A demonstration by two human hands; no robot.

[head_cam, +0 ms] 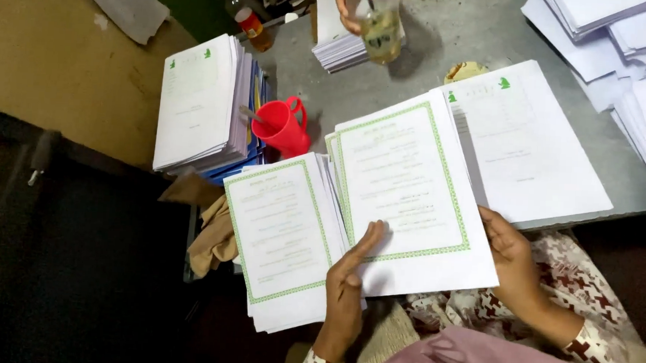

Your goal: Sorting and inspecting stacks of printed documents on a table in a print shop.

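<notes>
Looks like a small print or paperwork shop. Grey worktable crowded with stacks of printed sheets, green-bordered pages and more white piles; red plastic mug among them.

A red cup stands on the gray table, just beside a tall pile of white papers. More white piles sit in the far corner. Another person's hand holds a clear glass bottle over a small paper pile. A bottle with an orange label stands near. A tan cloth hangs off the table's edge.
</notes>
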